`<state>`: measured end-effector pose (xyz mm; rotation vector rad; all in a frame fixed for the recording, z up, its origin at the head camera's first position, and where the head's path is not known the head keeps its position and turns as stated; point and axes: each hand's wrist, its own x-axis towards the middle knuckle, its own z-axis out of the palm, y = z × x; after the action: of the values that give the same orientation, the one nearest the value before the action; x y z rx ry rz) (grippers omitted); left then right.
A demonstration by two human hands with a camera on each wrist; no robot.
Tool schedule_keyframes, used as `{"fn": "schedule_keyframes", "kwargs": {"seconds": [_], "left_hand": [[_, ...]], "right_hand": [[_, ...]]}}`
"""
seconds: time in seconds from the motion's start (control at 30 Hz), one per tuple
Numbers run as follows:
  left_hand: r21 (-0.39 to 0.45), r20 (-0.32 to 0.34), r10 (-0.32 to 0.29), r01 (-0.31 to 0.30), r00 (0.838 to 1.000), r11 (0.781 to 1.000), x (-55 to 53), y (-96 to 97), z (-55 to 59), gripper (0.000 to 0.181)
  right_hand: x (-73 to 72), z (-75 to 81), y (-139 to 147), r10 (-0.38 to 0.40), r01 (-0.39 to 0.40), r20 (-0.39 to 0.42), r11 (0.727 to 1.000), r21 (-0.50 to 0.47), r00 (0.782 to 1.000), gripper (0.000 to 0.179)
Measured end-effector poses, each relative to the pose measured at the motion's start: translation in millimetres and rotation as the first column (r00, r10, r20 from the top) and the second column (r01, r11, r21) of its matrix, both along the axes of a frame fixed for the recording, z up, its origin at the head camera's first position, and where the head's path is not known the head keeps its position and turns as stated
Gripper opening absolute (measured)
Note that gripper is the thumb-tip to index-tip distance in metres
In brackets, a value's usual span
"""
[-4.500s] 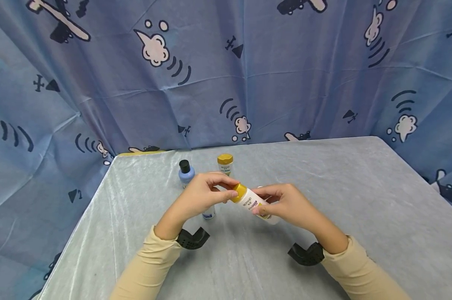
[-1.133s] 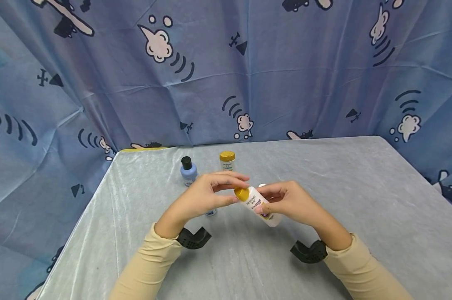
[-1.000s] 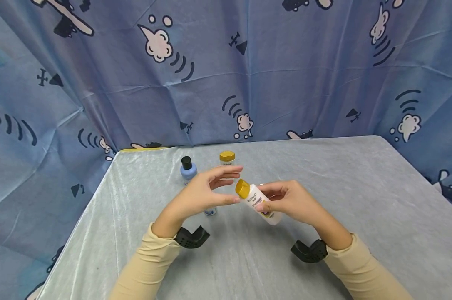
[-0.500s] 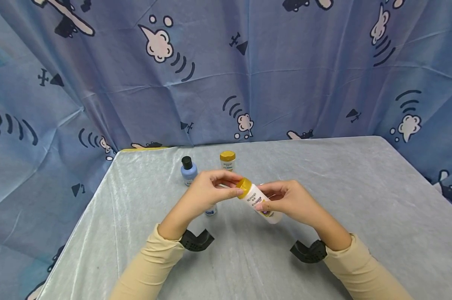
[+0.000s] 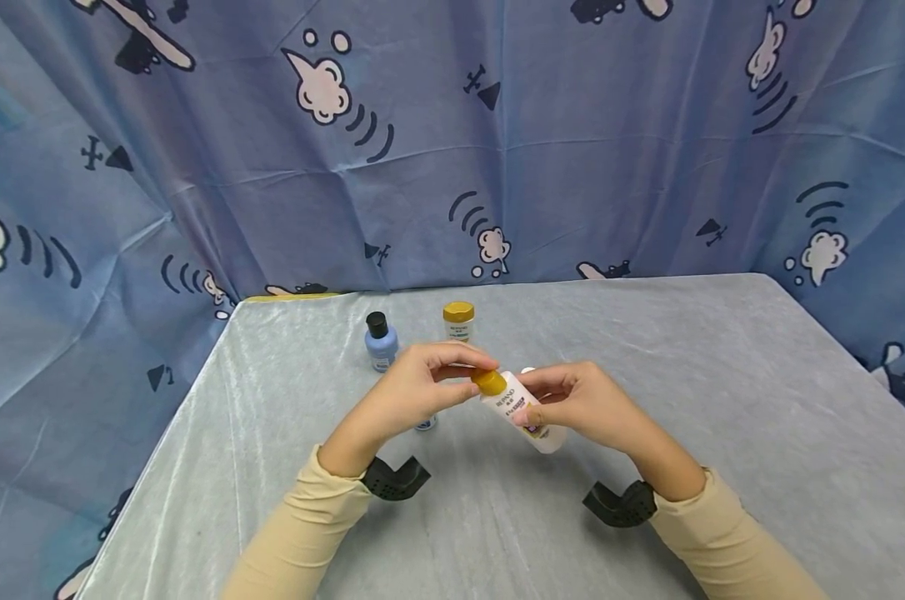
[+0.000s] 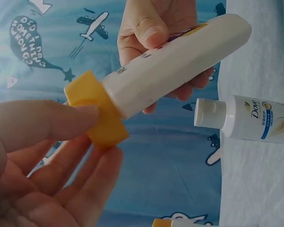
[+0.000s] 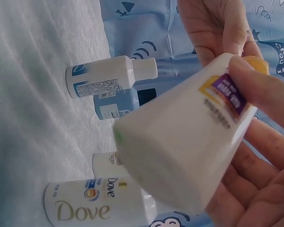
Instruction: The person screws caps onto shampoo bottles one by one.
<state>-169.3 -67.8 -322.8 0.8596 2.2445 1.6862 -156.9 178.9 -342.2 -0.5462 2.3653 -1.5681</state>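
A white bottle (image 5: 523, 412) with a yellow cap (image 5: 489, 382) and a purple-and-yellow label is tilted in the air above the table, cap towards the upper left. My right hand (image 5: 583, 408) grips its body, thumb across the label. At the cap, my left hand (image 5: 415, 387) pinches with the thumb on one side and fingertips on the other, as the left wrist view shows with the thumb on the yellow cap (image 6: 97, 111). Past the held bottle's base, the right wrist view has a Dove bottle (image 7: 94, 203).
Behind the hands stand a blue bottle (image 5: 381, 346) with a black cap and another yellow-capped bottle (image 5: 458, 322). A white bottle (image 7: 102, 75) with a white cap is mostly hidden by my left hand in the head view. A grey-white cloth covers the table (image 5: 647, 333); a patterned blue curtain (image 5: 422, 167) hangs behind.
About a second ago my left hand was spread off the cap; it then took hold of the cap again and has turned at the fingers. My right hand keeps its grip on the bottle.
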Motion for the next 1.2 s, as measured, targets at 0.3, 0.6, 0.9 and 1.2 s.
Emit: {"fn": "schedule_keyframes", "kwargs": {"seconds": [0.3,0.6,0.9,1.2], "left_hand": [[-0.062,0.128,0.161,-0.154,0.979,0.986,1.7,0.2,3.8,0.046],[-0.152,0.118,0.302,-0.284,0.946,0.947,5.4,12.0,-0.6,0.037],[-0.131,0.088,0.252,-0.239,0.964,0.962,5.9,11.3,-1.2,0.036],[-0.086,0.042,0.144,-0.14,0.989,0.986,4.0,6.4,-0.5,0.041]], "right_hand": [[-0.1,-0.4,1.0,-0.044,0.044,-0.008,0.999,0.02,0.999,0.046],[1.2,-2.4,-2.6,-0.047,0.047,-0.021,0.999,0.02,0.999,0.044],[1.7,-1.2,-2.3,-0.039,0.04,-0.031,0.999,0.011,0.999,0.044],[1.5,-1.8,-1.3,-0.02,0.02,-0.065,1.0,0.008,0.998,0.041]]}}
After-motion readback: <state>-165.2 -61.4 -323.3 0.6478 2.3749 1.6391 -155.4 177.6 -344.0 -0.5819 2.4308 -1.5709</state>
